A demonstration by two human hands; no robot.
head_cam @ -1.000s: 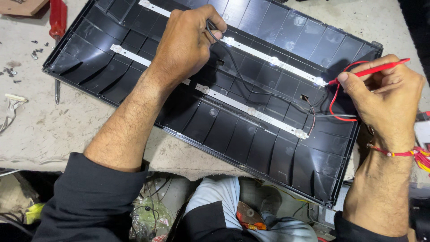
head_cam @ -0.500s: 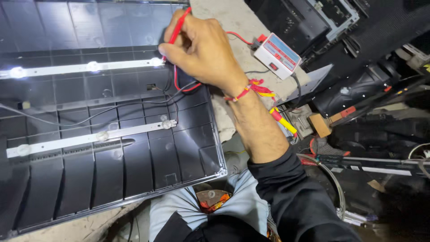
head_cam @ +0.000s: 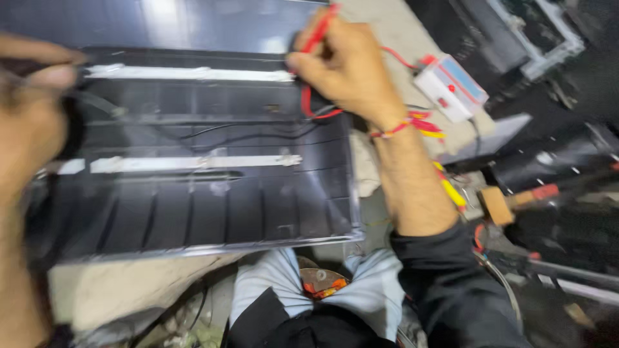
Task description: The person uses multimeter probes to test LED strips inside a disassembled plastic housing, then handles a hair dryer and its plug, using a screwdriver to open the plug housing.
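A black ribbed panel point(head_cam: 193, 212) with two white light strips point(head_cam: 193, 161) lies in front of me. My right hand point(head_cam: 345, 67) grips a red probe point(head_cam: 320, 31) and presses its tip at the right end of the upper strip point(head_cam: 187, 73). A red wire point(head_cam: 393, 57) runs from the probe to a small white tester box point(head_cam: 449, 87). My left hand point(head_cam: 32, 109) is blurred at the left edge, fingers closed near the upper strip's left end; whether it holds anything is hard to make out.
Black wires point(head_cam: 245, 132) cross the panel between the strips. To the right lie dark frames point(head_cam: 548, 38), a wooden-handled tool point(head_cam: 509, 203) and metal rods point(head_cam: 567, 274). My knees point(head_cam: 322, 290) sit below the panel's near edge.
The view has swung back left, so my left hand is in sight again. My right hand keeps the red probe at the upper strip's right end. The strip's lit spots no longer show.
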